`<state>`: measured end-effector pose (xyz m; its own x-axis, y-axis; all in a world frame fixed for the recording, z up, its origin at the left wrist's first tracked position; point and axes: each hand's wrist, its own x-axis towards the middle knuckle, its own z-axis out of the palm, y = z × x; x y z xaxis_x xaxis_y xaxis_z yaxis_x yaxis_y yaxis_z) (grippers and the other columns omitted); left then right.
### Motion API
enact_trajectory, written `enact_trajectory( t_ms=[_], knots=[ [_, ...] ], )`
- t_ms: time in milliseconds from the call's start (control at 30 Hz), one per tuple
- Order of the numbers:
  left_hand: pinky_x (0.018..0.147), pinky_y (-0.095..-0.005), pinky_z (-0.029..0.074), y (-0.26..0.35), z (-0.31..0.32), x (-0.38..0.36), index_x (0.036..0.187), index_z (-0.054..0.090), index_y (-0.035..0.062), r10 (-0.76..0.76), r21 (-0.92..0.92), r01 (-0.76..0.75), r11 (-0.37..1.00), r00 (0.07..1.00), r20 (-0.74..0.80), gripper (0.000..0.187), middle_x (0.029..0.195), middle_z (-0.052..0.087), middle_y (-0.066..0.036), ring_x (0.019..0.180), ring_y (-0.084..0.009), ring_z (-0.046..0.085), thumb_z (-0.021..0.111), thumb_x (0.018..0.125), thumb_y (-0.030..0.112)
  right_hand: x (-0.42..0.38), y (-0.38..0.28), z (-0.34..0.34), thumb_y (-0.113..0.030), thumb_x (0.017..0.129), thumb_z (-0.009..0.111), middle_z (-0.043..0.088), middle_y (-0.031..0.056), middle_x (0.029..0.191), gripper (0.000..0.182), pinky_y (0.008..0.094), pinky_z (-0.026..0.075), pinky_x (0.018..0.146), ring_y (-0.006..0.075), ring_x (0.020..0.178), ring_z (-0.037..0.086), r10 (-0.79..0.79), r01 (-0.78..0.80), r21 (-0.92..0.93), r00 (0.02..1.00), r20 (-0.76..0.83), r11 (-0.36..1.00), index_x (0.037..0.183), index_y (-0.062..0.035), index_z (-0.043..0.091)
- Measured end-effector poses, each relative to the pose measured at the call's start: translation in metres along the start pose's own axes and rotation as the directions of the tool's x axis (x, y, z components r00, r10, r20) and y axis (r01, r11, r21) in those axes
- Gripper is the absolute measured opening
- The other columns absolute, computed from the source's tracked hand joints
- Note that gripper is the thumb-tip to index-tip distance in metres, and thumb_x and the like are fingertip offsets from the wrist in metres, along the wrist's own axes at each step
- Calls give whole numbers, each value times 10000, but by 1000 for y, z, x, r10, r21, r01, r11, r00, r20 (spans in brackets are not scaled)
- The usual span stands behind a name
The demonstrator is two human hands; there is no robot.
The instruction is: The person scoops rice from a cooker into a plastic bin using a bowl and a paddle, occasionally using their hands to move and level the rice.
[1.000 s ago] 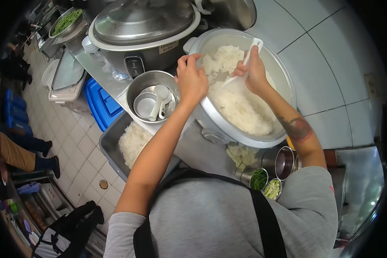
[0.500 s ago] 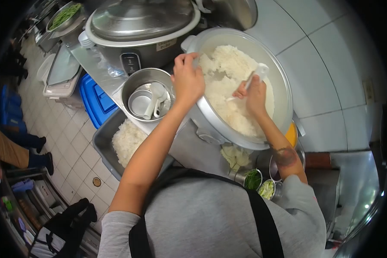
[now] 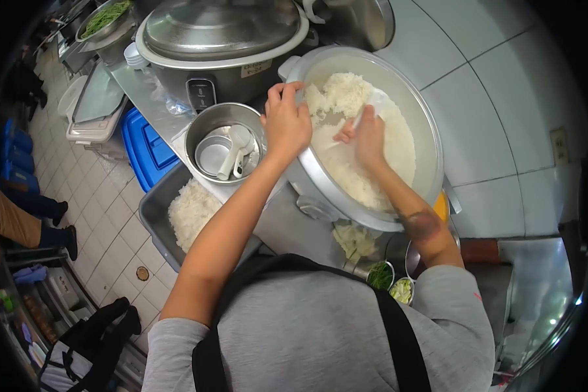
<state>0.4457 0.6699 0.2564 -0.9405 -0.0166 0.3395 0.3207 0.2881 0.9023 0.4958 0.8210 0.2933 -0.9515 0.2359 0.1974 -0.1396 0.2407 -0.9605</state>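
Observation:
A large open rice cooker [image 3: 429, 124] holds a mass of cooked white rice [image 3: 347, 93]. My left hand [image 3: 286, 123] grips the cooker's left rim, fingers bent over the edge. Inside the cooker, my right hand [image 3: 370, 140] is closed around a white rice paddle [image 3: 380, 102], both smeared by motion. The paddle's lower end is in or against the rice and hard to make out. Left of the cooker stands a steel pot [image 3: 193, 145] with a smaller metal bowl and white-handled scoops inside.
A grey tub [image 3: 151, 215] of rice sits below the counter, near a blue lid [image 3: 144, 151]. Behind is a lidded steel cooker [image 3: 225, 29]. Containers of chopped greens [image 3: 380, 276] stand close to my body. Other people's legs [image 3: 26, 219] show at left.
My right hand has moved left and slightly up with the paddle across the rice. My left hand keeps its hold on the rim.

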Motion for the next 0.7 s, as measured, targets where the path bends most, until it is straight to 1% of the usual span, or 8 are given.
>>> enact_trajectory(
  t_ms=[33, 167, 267, 333, 400, 467, 600, 700],
  knots=[
    [918, -577, 300, 1, -1, 1, 1159, 498, 141, -19, 0, 19, 1000, 1000, 11, 354, 1218, 416, -123, 1134, -342, 435, 531, 807, 114, -2, -3, 2, -398, 970, 374, 416, 34, 515, 418, 312, 474, 509, 138, 446, 443, 158, -147, 252, 987, -24, 956, 811, -16, 433],
    [918, -572, 299, 5, -3, -2, 1154, 500, 139, -48, 13, 47, 999, 998, 39, 346, 1215, 416, -124, 1132, -349, 434, 528, 810, 117, 14, -41, -1, -410, 967, 377, 414, 27, 505, 431, 315, 481, 510, 135, 449, 452, 139, -154, 74, 974, 181, 985, 835, -6, 447],
    [919, -570, 298, 1, -2, -3, 1153, 499, 138, -17, -7, 17, 1000, 1000, 19, 345, 1215, 415, -127, 1132, -351, 432, 529, 811, 119, 42, -67, 3, -414, 965, 383, 410, 20, 499, 431, 309, 477, 503, 128, 453, 457, 14, 15, -139, 979, 204, 990, 839, -7, 450],
    [920, -570, 297, 1, -2, -2, 1152, 500, 136, -41, -16, 42, 999, 998, 38, 343, 1215, 415, -130, 1132, -351, 432, 530, 810, 120, 61, -71, 0, -429, 961, 387, 410, 19, 502, 452, 306, 478, 500, 120, 448, 452, -273, 259, 152, 958, 83, 954, 827, -2, 452],
    [921, -569, 295, 1, -1, -1, 1150, 502, 135, -53, -29, 54, 998, 997, 50, 342, 1215, 414, -133, 1132, -351, 431, 531, 810, 121, 55, -43, 8, -444, 959, 381, 410, 19, 501, 480, 298, 482, 506, 117, 451, 457, -345, 338, 180, 939, 10, 924, 783, -2, 438],
    [924, -576, 290, 0, -1, -1, 1147, 506, 131, -28, -15, 29, 999, 999, 18, 336, 1220, 413, -136, 1134, -351, 430, 526, 812, 121, 30, -3, 8, -450, 956, 383, 404, 18, 507, 467, 298, 475, 502, 115, 445, 443, -92, 82, 193, 995, 44, 978, 777, -20, 414],
    [925, -586, 285, 2, -5, -3, 1146, 509, 131, -37, -28, 38, 999, 998, 53, 331, 1225, 412, -130, 1138, -347, 428, 524, 815, 126, 12, -13, -18, -418, 962, 392, 394, 20, 516, 405, 299, 449, 480, 120, 436, 419, -65, 63, 94, 998, 8, 994, 816, -40, 395],
    [925, -593, 281, 4, -1, -1, 1147, 509, 129, -50, -39, 52, 998, 997, 57, 329, 1235, 409, -127, 1141, -341, 428, 522, 818, 129, 38, -45, -19, -475, 953, 369, 376, 13, 511, 461, 320, 476, 520, 131, 433, 412, 144, -146, 15, 985, 93, 989, 764, -56, 386]
  ],
)
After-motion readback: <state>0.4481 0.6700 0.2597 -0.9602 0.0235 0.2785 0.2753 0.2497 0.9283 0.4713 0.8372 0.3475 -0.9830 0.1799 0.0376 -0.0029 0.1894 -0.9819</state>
